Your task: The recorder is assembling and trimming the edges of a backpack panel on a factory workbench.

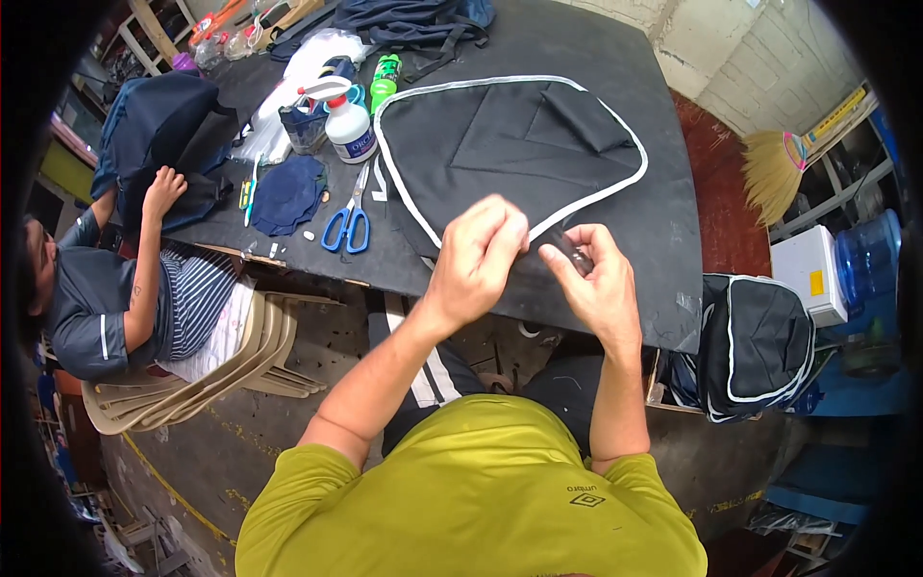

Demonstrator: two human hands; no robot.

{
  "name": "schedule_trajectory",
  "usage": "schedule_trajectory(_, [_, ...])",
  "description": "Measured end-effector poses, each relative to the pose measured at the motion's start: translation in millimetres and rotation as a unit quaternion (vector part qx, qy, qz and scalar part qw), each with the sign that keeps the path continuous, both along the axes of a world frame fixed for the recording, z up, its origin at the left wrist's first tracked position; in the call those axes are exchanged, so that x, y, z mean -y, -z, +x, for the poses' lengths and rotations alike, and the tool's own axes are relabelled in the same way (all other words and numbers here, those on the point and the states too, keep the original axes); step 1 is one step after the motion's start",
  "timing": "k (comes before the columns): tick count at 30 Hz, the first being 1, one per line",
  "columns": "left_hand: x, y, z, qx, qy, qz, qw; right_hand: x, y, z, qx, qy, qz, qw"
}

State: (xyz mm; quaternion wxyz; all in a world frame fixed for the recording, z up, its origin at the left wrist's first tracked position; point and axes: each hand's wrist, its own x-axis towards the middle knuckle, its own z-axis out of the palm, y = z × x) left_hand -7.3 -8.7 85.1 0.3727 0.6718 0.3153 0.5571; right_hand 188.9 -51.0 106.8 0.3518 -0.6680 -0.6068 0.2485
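A black fabric bag (461, 130) with white piping round its edge lies flat on the dark table. My left hand (481, 258) is closed in a pinch over the piping at the bag's near edge; what its fingers grip is hidden. My right hand (598, 279), just to the right, closes thumb and fingers round a small dark object (574, 252), too unclear to name. Left of the bag lie blue-handled scissors (348, 223) and a stack of navy fabric pieces (286, 196).
A white spray bottle (348, 125) and a green bottle (385, 79) stand beyond the scissors. At the left, a seated co-worker (115, 298) handles a navy backpack (159, 135). A black bag with white piping (755, 337) sits right of the table (663, 274), below a straw broom (774, 173).
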Motion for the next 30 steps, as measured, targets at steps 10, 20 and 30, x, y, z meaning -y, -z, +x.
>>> schedule_trajectory(10, [43,60,14,0.127,0.119,-0.336,0.926,-51,81,5,-0.477,-0.066,-0.019,0.876])
schedule_trajectory(20, [19,85,-3,0.161,0.091,-0.363,0.913,-44,113,8,-0.495,-0.092,0.028,0.864])
schedule_trajectory(30, [23,89,3,0.143,0.088,-0.362,0.917,-36,101,9,-0.464,-0.049,0.017,0.884])
